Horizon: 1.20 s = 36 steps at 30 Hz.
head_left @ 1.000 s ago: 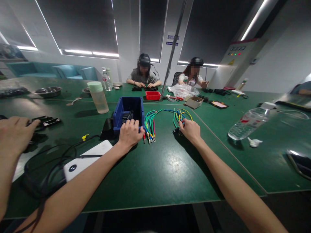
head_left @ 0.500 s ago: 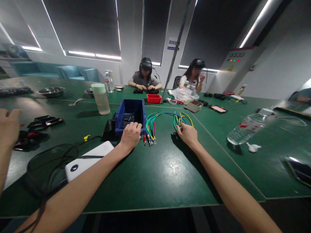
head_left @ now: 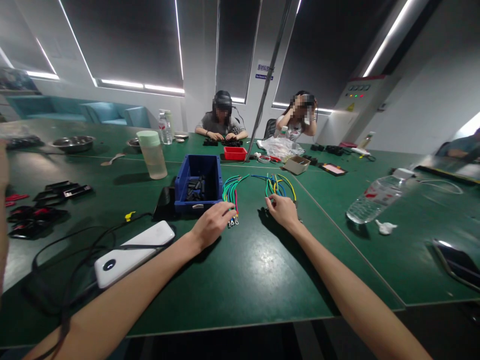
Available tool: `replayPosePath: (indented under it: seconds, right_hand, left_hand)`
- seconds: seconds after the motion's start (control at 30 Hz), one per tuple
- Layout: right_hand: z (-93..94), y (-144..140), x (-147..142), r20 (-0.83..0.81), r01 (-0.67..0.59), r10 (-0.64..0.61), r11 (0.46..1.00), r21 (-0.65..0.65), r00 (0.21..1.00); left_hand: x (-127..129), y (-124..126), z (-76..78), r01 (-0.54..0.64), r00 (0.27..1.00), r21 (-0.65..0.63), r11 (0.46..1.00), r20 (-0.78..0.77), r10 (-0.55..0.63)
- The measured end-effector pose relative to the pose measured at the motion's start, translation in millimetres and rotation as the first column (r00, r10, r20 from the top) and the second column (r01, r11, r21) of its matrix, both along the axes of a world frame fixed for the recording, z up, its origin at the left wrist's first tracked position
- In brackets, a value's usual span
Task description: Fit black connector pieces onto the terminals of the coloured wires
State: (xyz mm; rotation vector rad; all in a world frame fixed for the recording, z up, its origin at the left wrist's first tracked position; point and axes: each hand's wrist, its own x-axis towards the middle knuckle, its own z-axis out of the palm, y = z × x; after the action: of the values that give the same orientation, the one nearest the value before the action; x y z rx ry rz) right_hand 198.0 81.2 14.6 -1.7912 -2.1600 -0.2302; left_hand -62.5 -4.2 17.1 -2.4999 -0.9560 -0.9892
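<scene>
The bench runs out of frame at both sides, carrying a blue bin. Just beside it, the left hand, fingers loosely bent, covers some near ends of the left wires, and the right hand, fingers curled, hides those of the right wires; whether either grips anything I cannot tell. The bin's black pieces overlap indistinctly.

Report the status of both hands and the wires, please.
Left hand at left multicoloured wires; right hand at right multicoloured wires; blue plastic bin near left hand.
</scene>
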Motion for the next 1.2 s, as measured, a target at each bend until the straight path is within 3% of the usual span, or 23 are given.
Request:
replayPosePath:
  seconds: [0.17,0.37,0.6,0.77,0.93,1.2]
  right_hand:
    - [-5.5,2.5,-0.6,-0.015,-0.039,0.039,0.999,0.026,0.999]
    - [-6.2,1.0,-1.6,-0.076,-0.100,0.105,0.993,0.066,0.992]
    - [-17.5,-15.4,-29.1,-0.217,-0.252,0.245,0.968,-0.006,0.945]
    - [-16.4,-32.4,-51.7,-0.105,-0.314,0.308,0.948,-0.049,0.946]
    - [-9.2,-39.5,-68.6,0.008,-0.334,0.338,0.933,-0.135,0.941]
    - [-6.3,-38.3,-80.8,0.038,-0.293,0.306,0.935,-0.202,0.951]
  left_hand:
    - [6.3,-4.5,-8.4,0.087,0.995,-0.126,0.988,-0.038,-0.092]
    - [7.7,-3.9,-10.9,0.141,0.984,-0.175,0.974,-0.086,-0.158]
    - [14.5,-4.9,-13.9,0.124,0.978,-0.305,0.944,-0.124,-0.169]
    - [17.9,-4.7,-19.7,0.130,0.987,-0.376,0.917,-0.044,-0.157]
    - [18.5,-3.5,-26.2,0.113,0.990,-0.365,0.924,-0.032,-0.134]
    - [18.2,-5.0,-27.5,0.101,0.992,-0.298,0.949,-0.039,-0.118]
